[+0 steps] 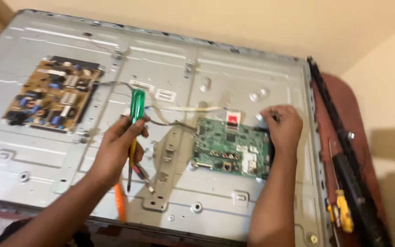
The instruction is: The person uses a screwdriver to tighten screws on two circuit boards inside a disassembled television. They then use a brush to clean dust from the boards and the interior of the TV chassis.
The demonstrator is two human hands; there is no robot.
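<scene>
Green-handled screwdriver (135, 120), upright, tip down

Screwdriver (136, 107), translucent green handle; main circuit board (232, 147), green; power board (53, 93), tan with blue parts; metal back panel (170, 64), silver-grey; second screwdriver (344, 211), yellow handle.

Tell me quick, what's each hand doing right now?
Left hand: closed around a green-handled screwdriver.
Right hand: fingers pinched at the green board's top right corner; whether it holds anything cannot be told.
</scene>
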